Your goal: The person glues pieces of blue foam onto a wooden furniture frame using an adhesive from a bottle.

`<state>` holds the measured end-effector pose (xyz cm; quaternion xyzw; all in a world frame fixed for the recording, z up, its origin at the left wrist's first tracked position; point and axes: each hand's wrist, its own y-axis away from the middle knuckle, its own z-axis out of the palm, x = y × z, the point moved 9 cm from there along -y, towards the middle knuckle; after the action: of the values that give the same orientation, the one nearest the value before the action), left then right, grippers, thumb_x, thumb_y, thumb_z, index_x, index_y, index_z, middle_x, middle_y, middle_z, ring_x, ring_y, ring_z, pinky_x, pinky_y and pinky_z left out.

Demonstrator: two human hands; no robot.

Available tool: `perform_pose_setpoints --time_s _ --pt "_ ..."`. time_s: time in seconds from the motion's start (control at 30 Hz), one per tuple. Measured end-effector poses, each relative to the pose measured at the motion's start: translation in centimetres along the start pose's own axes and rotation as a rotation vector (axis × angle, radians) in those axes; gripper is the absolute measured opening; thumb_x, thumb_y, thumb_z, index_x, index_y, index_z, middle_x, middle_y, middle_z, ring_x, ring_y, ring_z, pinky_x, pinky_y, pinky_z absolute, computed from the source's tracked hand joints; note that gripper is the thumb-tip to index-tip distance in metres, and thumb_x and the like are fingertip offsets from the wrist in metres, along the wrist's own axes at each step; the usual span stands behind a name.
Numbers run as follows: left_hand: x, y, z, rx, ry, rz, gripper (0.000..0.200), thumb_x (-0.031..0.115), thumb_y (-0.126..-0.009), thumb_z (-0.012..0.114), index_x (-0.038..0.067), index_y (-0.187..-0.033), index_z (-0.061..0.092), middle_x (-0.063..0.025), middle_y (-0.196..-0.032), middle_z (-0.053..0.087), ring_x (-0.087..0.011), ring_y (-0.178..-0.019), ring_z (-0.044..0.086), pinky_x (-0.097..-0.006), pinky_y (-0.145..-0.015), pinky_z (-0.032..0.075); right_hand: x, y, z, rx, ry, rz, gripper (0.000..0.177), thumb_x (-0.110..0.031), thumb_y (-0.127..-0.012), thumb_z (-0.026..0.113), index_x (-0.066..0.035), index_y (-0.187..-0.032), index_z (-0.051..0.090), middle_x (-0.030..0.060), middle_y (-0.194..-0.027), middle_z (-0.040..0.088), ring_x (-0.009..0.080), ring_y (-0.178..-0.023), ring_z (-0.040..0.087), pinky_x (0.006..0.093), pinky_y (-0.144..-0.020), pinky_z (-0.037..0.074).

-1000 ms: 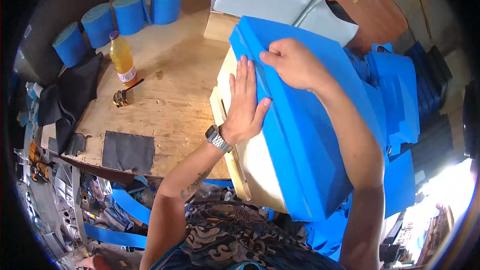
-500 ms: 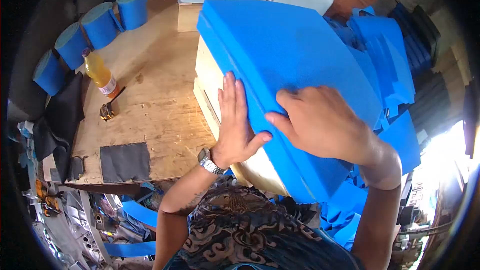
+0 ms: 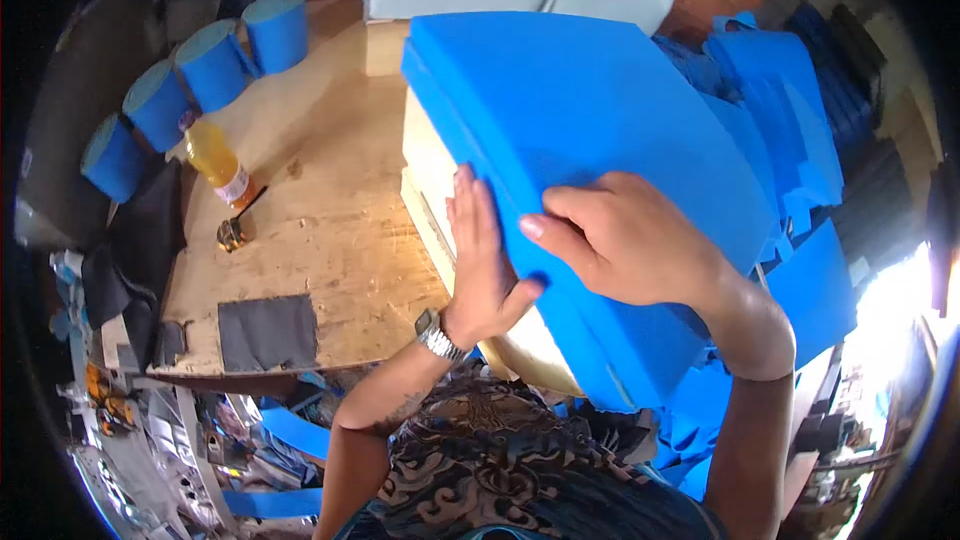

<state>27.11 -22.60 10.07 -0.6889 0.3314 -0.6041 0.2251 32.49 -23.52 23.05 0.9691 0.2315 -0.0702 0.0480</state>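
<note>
Lying over the wooden frame (image 3: 424,140) on the worktop (image 3: 360,310), the blue foam (image 3: 600,90) is touched along its edge by the flat, open left hand (image 3: 485,265); the right hand (image 3: 635,240) is curled, any grip unclear; the edge could be skewed by uneven pressure.

Now the right hand (image 3: 632,243) is brought nearer along the left edge of the blue foam (image 3: 590,90) | left hand (image 3: 480,265) shifted nearer too

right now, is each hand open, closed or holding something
Left hand: open, laid against the blue foam.
Right hand: curled on the foam; whether it grips cannot be told.
</note>
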Motion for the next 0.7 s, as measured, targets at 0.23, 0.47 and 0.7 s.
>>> perform_pose_setpoints --time_s 0.23,0.47,0.7 --pt "4.7 2.4 2.2 -0.156 -0.06 -0.017 0.147 0.087 -0.052 0.058 -0.007 -0.144 -0.008 -0.0398 -0.146 -0.007 -0.0514 -0.138 -0.003 -0.0597 -0.109 -0.001 -1.1 8.3 -4.0 0.229 0.056 -0.178 0.086 -0.068 -0.083 0.046 0.004 -0.13 0.044 0.0212 -0.131 0.045 0.0338 -0.121 0.045 0.0502 -0.096 0.033" --pt "3.9 4.0 3.1 -0.17 0.012 -0.071 0.145 0.089 -0.053 0.052 -0.005 -0.144 -0.01 -0.0388 -0.146 -0.011 -0.0531 -0.137 -0.006 -0.0607 -0.109 0.001 -1.2 10.3 0.8 0.142 -0.149 -0.232 0.118 -0.087 -0.069 0.036 0.005 -0.142 0.03 0.0242 -0.149 0.023 0.0358 -0.14 0.02 0.0531 -0.11 0.014" --pt "3.2 4.6 3.8 -0.138 -0.002 0.014 0.137 0.085 -0.063 0.051 -0.005 -0.144 -0.012 -0.0321 -0.148 -0.015 -0.0444 -0.14 -0.005 -0.0534 -0.112 0.003 -2.0 11.4 2.5 0.138 0.013 -0.249 0.126 -0.091 -0.06 0.041 0.005 -0.141 0.031 0.0223 -0.149 0.026 0.0378 -0.138 0.026 0.0524 -0.111 0.015"
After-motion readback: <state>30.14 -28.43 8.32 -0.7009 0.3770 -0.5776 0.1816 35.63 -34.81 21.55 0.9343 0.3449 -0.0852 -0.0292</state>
